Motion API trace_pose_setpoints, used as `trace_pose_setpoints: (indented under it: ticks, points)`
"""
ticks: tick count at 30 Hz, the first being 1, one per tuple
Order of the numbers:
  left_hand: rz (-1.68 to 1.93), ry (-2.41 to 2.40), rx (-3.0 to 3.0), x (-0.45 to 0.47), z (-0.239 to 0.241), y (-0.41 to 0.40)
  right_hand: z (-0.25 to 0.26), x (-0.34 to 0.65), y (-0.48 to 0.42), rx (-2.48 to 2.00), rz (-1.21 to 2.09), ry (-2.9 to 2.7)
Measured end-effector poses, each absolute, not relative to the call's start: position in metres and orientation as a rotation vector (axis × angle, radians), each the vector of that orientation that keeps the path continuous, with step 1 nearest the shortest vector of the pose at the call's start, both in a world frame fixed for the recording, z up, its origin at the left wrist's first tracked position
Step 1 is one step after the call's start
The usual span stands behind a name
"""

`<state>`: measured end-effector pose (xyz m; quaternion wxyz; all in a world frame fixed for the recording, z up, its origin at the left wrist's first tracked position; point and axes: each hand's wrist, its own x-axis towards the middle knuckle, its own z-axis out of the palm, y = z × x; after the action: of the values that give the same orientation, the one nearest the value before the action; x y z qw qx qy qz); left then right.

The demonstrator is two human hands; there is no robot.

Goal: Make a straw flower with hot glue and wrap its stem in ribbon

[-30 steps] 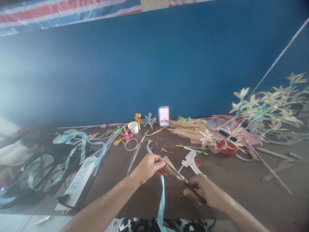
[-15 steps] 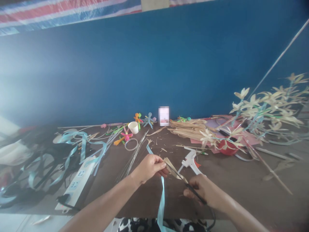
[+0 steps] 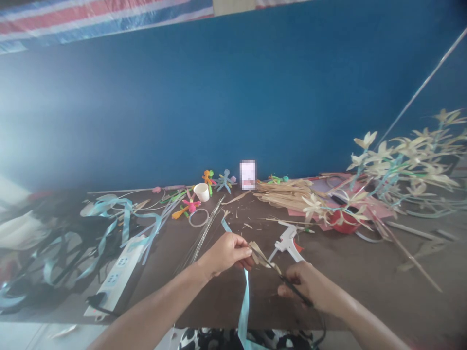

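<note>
Between finger and thumb, my left hand [image 3: 230, 253] pinches the end of a pale, dry husk-like strip [image 3: 260, 255]. My right hand [image 3: 306, 284] is closed around a pair of dark scissors [image 3: 298, 291], whose blades lie along the strip and point toward my left fingertips. A light blue ribbon [image 3: 244, 301] hangs from under my left hand down over the table's front edge; whether those fingers also grip it is hidden. Just beyond my right hand lies a white glue gun [image 3: 287, 242] with an orange trigger.
Thin wires [image 3: 207, 228] and a white power strip [image 3: 118, 274] lie to the left. A paper cup [image 3: 201, 192] and a clear ring [image 3: 198, 218] stand farther back. Dry husk strips [image 3: 288, 197] are piled behind the glue gun. Husk flowers [image 3: 408, 160] spread at the right.
Both hands stay nearly where they were. The scissors and the husk strip have shifted very slightly.
</note>
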<state>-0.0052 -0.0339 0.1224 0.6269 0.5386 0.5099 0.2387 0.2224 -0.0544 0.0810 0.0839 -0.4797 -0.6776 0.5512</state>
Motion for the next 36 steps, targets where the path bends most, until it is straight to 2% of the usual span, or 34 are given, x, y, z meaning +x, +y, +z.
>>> trace_pose_setpoints:
  ticks: [20, 36]
  points:
    - [0.622, 1.156, 1.16, -0.003, 0.114, -0.03, 0.081, 0.22, -0.054, -1.435, 1.619, -1.972]
    - [0.695, 1.164, 1.052, 0.003, 0.103, -0.027, 0.054, 0.221, -0.054, -1.452, 1.571, -1.935]
